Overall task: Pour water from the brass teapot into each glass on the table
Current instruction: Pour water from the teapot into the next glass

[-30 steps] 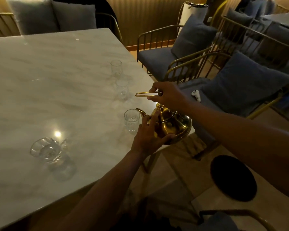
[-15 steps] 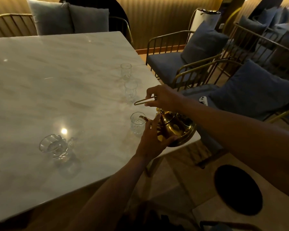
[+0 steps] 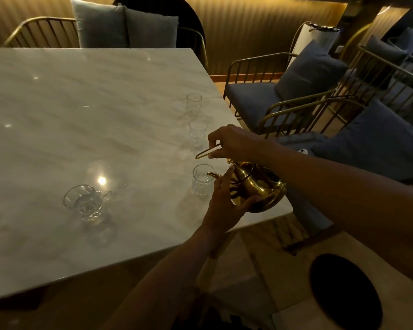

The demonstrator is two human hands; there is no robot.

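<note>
Brass teapot (image 3: 255, 186) tilted at the table's (image 3: 81, 115) near right corner, spout at the nearest glass (image 3: 200, 181); no stream can be made out in the dim light. Right hand (image 3: 234, 141) fingers pinch its handle (image 3: 206, 152); left hand (image 3: 224, 206), fingers straight and slightly apart, presses the body, partly hiding it

bare left hand (image 3: 222, 208), bare right hand (image 3: 234, 141); forearms (image 3: 167, 277) uncovered to frame edge.

The counter (image 3: 57, 115) lies open across its left and middle; three glasses (image 3: 197, 134) line its right edge, and a handled cup (image 3: 85, 203) stands apart.
</note>
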